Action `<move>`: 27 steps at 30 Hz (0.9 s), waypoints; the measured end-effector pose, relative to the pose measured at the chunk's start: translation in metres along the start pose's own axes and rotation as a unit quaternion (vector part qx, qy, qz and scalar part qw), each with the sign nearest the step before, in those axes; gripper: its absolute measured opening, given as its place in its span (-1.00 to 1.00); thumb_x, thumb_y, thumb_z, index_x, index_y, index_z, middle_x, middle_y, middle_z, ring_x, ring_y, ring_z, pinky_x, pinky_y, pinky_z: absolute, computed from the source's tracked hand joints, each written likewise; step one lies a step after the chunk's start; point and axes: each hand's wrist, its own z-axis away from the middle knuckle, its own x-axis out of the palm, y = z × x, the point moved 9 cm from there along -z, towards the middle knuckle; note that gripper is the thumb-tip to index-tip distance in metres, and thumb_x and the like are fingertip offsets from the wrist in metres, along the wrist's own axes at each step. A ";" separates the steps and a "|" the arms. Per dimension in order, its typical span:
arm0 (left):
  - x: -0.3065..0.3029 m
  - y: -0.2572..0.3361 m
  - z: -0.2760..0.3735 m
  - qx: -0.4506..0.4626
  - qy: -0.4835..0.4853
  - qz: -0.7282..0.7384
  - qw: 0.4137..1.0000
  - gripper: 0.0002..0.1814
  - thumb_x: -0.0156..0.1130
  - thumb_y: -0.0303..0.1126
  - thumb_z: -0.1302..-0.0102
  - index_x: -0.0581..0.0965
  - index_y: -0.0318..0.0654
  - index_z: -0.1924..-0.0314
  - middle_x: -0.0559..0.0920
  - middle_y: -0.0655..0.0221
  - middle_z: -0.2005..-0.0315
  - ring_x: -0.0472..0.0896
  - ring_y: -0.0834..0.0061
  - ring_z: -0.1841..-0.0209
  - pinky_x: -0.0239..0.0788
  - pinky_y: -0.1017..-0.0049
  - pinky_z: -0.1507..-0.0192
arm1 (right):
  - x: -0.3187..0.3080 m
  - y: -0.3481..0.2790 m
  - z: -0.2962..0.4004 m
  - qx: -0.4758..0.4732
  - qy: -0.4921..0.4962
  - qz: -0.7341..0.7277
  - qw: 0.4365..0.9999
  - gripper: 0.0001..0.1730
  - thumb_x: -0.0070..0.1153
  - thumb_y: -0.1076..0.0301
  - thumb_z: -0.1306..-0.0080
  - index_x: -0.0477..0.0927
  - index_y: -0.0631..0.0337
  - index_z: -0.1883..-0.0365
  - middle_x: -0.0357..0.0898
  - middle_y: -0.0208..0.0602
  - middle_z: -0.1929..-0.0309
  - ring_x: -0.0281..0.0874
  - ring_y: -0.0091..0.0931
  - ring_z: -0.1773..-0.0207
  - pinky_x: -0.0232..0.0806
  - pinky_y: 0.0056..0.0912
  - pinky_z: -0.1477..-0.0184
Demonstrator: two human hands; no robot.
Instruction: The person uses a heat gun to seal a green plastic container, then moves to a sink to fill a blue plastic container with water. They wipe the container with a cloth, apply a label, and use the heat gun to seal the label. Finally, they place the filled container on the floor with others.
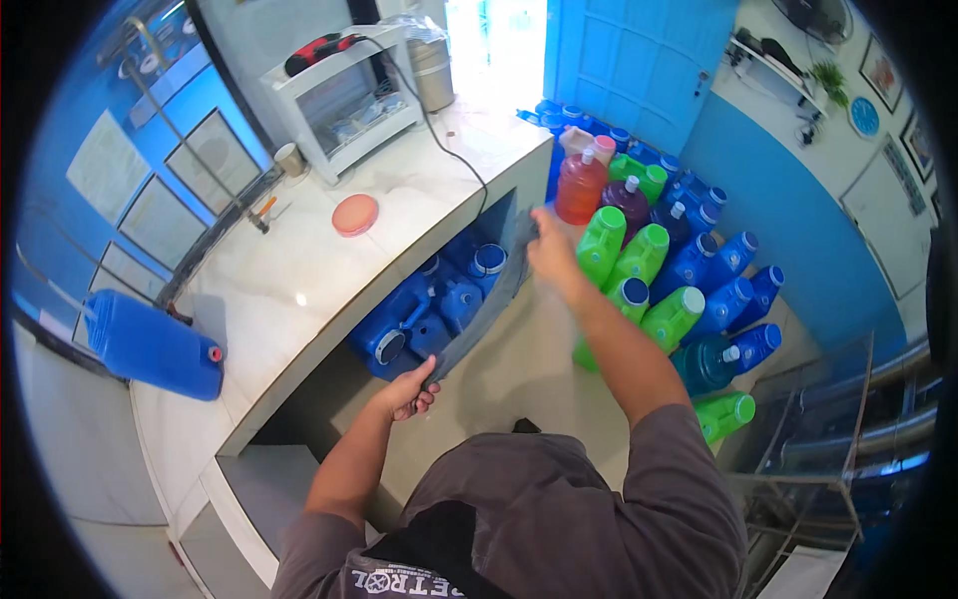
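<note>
A long strip of grey cloth (490, 318) is stretched at a slant between my two hands, in front of the counter. Its lower end is gripped by my left hand (408, 393), thumb on top. My right hand (552, 251) grips the upper end, close to the counter's far corner, and looks slightly blurred. Behind the cloth, several blue water jugs (389, 341) stand in the space under the counter, partly covered by it. Just right of my right hand is a round red-orange water bottle (580, 191).
The white counter (277, 292) bears a pink round lid (355, 216), a lying blue container (153, 344) and a white cabinet (348, 105) topped by a red-and-black tool. Several green jugs (640, 254) and blue jugs crowd the floor at right, near a metal-framed rack (797, 479).
</note>
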 end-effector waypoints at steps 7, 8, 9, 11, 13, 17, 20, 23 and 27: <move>0.073 0.052 -0.018 0.021 -0.066 0.090 0.994 -0.36 0.02 0.36 -0.47 0.53 -0.12 -0.01 0.67 0.41 0.36 0.51 0.63 0.56 0.26 0.69 0.61 | 0.076 -0.100 0.157 -0.214 -0.386 0.115 0.890 -0.58 0.09 0.49 -0.23 0.65 0.06 -0.07 0.62 -0.12 -0.04 0.57 -0.16 -0.18 0.41 -0.14 -0.19; 0.072 0.054 -0.023 0.027 -0.057 0.043 0.997 -0.41 0.06 0.30 -0.49 0.55 -0.13 0.03 0.68 0.39 0.36 0.52 0.61 0.56 0.27 0.67 0.62 | 0.076 -0.103 0.165 -0.197 -0.408 0.106 0.885 -0.56 0.09 0.49 -0.23 0.64 0.06 -0.10 0.62 -0.14 -0.05 0.58 -0.16 -0.17 0.41 -0.12 -0.19; 0.077 0.060 -0.026 0.055 -0.086 -0.008 0.995 -0.46 0.10 0.23 -0.50 0.57 -0.14 0.07 0.70 0.36 0.36 0.53 0.60 0.57 0.28 0.66 0.62 | 0.074 -0.102 0.171 -0.179 -0.429 0.100 0.880 -0.54 0.10 0.49 -0.23 0.63 0.06 -0.13 0.61 -0.15 -0.06 0.58 -0.16 -0.17 0.41 -0.10 -0.19; 0.067 0.062 -0.033 0.059 -0.026 -0.113 0.992 -0.63 0.18 0.01 -0.49 0.57 -0.19 0.19 0.65 0.35 0.47 0.55 0.54 0.59 0.25 0.53 0.68 | 0.063 -0.084 0.167 -0.125 -0.422 0.096 0.893 -0.48 0.10 0.49 -0.23 0.59 0.06 -0.20 0.60 -0.16 -0.10 0.58 -0.16 -0.17 0.40 -0.04 -0.20; 0.068 0.065 -0.029 0.049 -0.010 -0.259 0.965 -0.61 0.23 -0.03 -0.45 0.55 -0.27 0.15 0.62 0.35 0.49 0.54 0.55 0.59 0.23 0.50 0.66 | 0.043 -0.055 0.152 -0.058 -0.357 0.088 0.928 -0.39 0.10 0.50 -0.23 0.53 0.05 -0.30 0.58 -0.15 -0.17 0.57 -0.15 -0.20 0.37 0.05 -0.23; 0.115 0.094 0.016 0.169 -0.041 -0.422 0.890 -0.41 0.42 -0.07 -0.32 0.47 -0.35 -0.14 0.59 0.43 0.41 0.50 0.63 0.51 0.35 0.54 0.49 | 0.006 -0.036 0.144 -0.111 -0.209 0.079 0.969 -0.34 0.37 0.30 -0.15 0.48 0.13 -0.24 0.53 -0.09 -0.25 0.62 -0.10 -0.10 0.47 -0.01 -0.09; 0.155 0.114 0.064 0.225 -0.136 -0.459 0.848 -0.32 0.43 -0.14 -0.34 0.37 -0.32 -0.30 0.58 0.46 0.32 0.49 0.67 0.43 0.39 0.55 0.41 | -0.009 -0.045 0.144 -0.222 -0.150 0.078 0.960 -0.32 0.46 0.22 -0.11 0.51 0.16 -0.19 0.62 -0.09 -0.09 0.66 -0.12 0.01 0.50 -0.07 0.01; 0.156 0.137 0.090 0.291 -0.184 -0.388 0.855 -0.37 0.42 -0.16 -0.36 0.37 -0.24 -0.30 0.58 0.46 0.31 0.51 0.67 0.43 0.39 0.54 0.42 | 0.020 -0.018 0.144 -0.090 -0.407 -0.033 0.908 -0.37 0.45 0.17 -0.16 0.54 0.14 -0.18 0.70 -0.21 0.12 0.70 -0.25 0.13 0.51 -0.11 0.10; 0.092 0.135 0.048 0.227 -0.060 -0.294 0.926 -0.44 0.38 -0.05 -0.41 0.41 -0.22 -0.20 0.59 0.42 0.30 0.55 0.64 0.43 0.44 0.52 0.42 | 0.028 0.009 0.139 0.176 -0.507 -0.199 0.820 -0.50 0.42 0.19 -0.15 0.63 0.23 -0.02 0.66 -0.24 0.11 0.69 -0.38 0.09 0.59 -0.21 0.09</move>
